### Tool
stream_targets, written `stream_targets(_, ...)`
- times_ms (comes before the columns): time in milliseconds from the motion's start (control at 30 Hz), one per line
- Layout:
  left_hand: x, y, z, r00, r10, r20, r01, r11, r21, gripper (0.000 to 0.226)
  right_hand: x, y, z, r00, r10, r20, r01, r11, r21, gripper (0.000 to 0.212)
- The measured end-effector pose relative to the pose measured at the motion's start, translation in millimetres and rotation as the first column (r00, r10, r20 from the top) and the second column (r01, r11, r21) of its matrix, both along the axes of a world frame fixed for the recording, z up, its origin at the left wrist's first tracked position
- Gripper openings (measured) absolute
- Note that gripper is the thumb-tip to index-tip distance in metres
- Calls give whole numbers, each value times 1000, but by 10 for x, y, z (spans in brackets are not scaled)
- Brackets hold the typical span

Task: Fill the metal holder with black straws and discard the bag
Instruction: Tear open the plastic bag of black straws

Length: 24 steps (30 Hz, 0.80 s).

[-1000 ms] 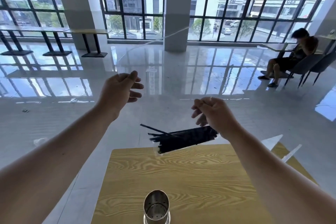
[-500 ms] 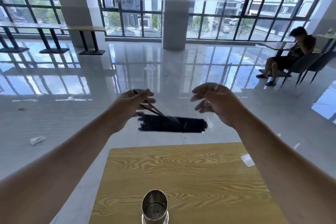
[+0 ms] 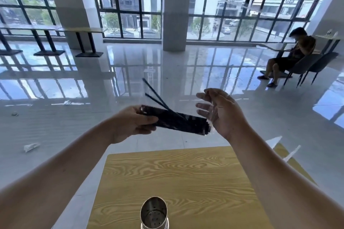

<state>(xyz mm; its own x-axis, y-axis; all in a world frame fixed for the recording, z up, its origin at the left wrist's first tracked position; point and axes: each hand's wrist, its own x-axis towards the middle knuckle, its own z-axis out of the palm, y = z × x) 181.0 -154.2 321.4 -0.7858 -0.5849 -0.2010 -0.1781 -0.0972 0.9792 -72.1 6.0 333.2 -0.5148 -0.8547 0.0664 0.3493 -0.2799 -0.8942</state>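
Note:
A bundle of black straws in a clear bag (image 3: 178,121) is held level in the air beyond the table's far edge. My left hand (image 3: 133,123) grips the bundle's left end. Two loose straws (image 3: 156,95) stick up and left out of the bundle. My right hand (image 3: 221,111) is at the bundle's right end with its fingers spread; a bit of clear bag shows at its palm, but I cannot tell whether it holds it. The perforated metal holder (image 3: 154,214) stands upright at the near edge of the wooden table (image 3: 186,178), with no straws in it.
Bits of crumpled litter (image 3: 30,147) lie on the glossy floor to the left. A person (image 3: 290,57) sits on a chair at the far right. Bar tables (image 3: 81,30) and a column (image 3: 174,9) stand by the windows.
My left hand has closed around the bundle's left end and brought it nearer. The bundle tilted slightly down to the right, and my right hand opened at its right end.

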Motion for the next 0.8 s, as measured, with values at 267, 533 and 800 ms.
stream_targets(267,-17,-122,132,905,305,-297,-283,952,113,17,0,30,-165,1000,-1,-12,2,999,51,9)
stream_targets(533,-92,-233,489,872,383,-304,-461,851,-251,27,249,77,-555,986,150,66,-160,971,179,26)
stream_targets(800,27,-245,521,964,202,-174,-233,956,-179,19,198,154,-787,971,87,221,-123,980,157,25)
